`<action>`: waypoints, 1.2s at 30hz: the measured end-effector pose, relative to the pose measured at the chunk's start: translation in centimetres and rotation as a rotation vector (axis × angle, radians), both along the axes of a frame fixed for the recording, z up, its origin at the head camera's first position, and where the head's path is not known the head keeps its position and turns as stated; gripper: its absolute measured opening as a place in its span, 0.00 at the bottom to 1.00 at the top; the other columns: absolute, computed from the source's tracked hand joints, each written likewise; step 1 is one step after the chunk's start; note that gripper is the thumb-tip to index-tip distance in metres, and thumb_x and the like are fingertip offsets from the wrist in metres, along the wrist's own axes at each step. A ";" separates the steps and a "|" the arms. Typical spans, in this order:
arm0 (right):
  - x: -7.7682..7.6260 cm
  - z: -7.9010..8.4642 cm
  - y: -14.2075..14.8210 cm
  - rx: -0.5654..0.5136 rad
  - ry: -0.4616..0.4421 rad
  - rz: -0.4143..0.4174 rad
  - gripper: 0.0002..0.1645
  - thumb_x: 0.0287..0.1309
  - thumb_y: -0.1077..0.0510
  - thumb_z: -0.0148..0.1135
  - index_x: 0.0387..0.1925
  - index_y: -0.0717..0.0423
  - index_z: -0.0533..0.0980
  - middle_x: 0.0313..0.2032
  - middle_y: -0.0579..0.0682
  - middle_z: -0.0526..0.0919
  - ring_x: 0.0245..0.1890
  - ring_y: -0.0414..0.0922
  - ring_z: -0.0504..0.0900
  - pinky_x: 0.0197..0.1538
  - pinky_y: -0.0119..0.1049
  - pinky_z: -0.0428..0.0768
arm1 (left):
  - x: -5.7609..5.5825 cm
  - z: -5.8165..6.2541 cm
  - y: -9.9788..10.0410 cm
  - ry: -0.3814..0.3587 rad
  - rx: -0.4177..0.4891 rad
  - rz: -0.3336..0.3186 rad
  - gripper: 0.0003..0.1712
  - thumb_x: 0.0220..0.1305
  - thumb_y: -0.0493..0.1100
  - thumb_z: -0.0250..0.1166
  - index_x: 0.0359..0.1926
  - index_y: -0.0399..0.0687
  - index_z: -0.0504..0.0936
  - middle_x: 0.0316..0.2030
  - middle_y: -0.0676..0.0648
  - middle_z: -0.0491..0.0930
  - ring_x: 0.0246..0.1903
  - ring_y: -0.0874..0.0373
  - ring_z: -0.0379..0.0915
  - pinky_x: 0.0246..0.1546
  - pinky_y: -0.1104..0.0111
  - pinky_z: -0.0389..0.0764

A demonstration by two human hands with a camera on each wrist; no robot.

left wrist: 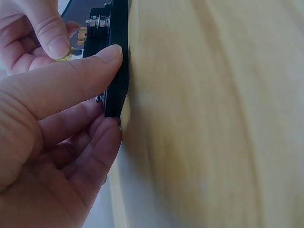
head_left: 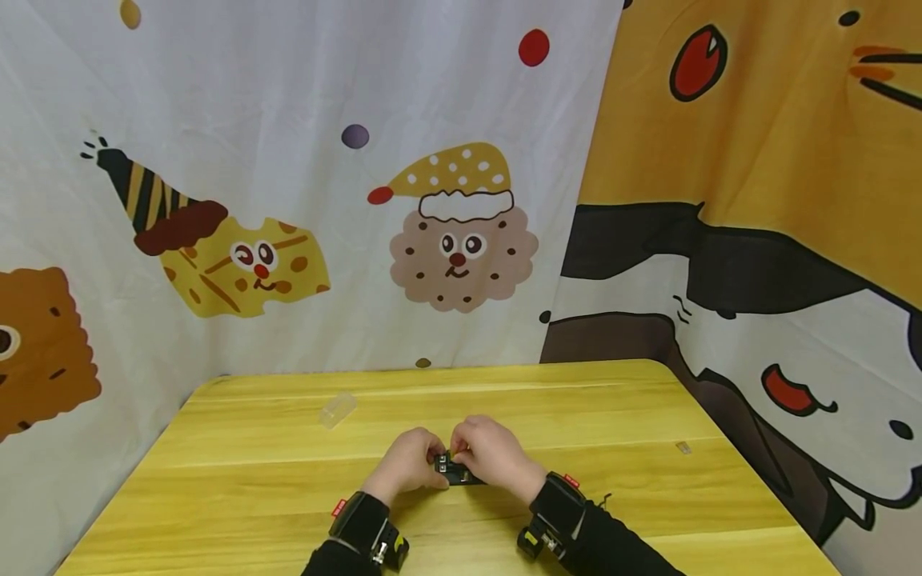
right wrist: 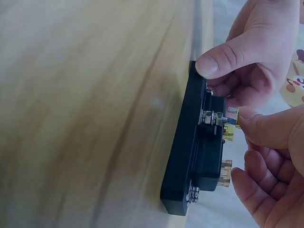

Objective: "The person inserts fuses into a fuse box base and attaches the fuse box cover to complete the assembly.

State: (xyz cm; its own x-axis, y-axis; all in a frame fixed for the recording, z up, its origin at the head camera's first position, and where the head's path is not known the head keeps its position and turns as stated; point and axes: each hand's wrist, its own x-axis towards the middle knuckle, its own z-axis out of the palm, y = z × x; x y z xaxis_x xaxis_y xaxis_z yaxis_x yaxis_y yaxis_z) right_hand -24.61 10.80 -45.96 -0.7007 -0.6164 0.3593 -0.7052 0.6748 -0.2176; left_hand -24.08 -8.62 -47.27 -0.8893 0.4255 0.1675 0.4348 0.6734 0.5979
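A black fuse block (head_left: pixel 458 474) rests on the table between my hands, with metal screw terminals (right wrist: pixel 208 118) along its side. My left hand (head_left: pixel 412 459) grips one end of it, the thumb on the base's edge and the fingers beneath and behind. Above the block, my right hand (head_left: pixel 491 453) pinches a small yellow blade fuse (right wrist: pixel 233 113) between thumb and finger; its metal prongs show at the top of the block. Beside it a second yellow fuse (right wrist: pixel 229 132) sits in the block, and a tan one (right wrist: pixel 224 173) is farther along in the right wrist view.
A clear plastic box (head_left: pixel 338 410) lies on the wooden table (head_left: pixel 245 472) at the back left. Near the right edge lies a small clear packet (head_left: pixel 683 448). Behind the table hangs a printed cartoon curtain (head_left: pixel 288 96).
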 end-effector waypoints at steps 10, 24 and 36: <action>0.1 -0.2 -0.1 0.012 0.006 -0.003 0.09 0.52 0.58 0.76 0.31 0.48 0.80 0.29 0.40 0.76 0.32 0.39 0.75 0.36 0.28 0.76 | 0.2 0.1 0.0 -0.011 0.012 0.000 0.22 0.36 0.39 0.84 0.35 0.38 0.85 0.27 0.50 0.74 0.27 0.60 0.67 0.32 0.66 0.72; 0.1 -0.5 -0.4 0.046 0.019 -0.015 0.11 0.52 0.59 0.76 0.28 0.46 0.78 0.27 0.38 0.73 0.31 0.38 0.74 0.35 0.28 0.75 | 0.2 0.0 0.0 -0.018 0.033 -0.018 0.21 0.36 0.38 0.84 0.34 0.40 0.86 0.27 0.51 0.75 0.27 0.60 0.66 0.31 0.66 0.71; 0.0 -0.5 -0.5 0.045 0.012 -0.004 0.13 0.51 0.59 0.76 0.25 0.45 0.77 0.26 0.37 0.71 0.30 0.37 0.71 0.34 0.28 0.73 | 0.1 0.0 0.0 -0.011 0.027 -0.013 0.21 0.35 0.38 0.84 0.33 0.41 0.86 0.26 0.51 0.74 0.26 0.60 0.66 0.30 0.67 0.70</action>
State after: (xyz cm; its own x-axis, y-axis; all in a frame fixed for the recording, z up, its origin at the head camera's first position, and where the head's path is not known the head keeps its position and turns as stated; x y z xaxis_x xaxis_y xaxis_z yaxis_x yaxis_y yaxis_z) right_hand -24.65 10.26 -46.49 -0.6994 -0.6289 0.3397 -0.7045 0.6868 -0.1790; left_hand -23.98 -8.66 -47.26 -0.8854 0.4329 0.1694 0.4371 0.6511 0.6205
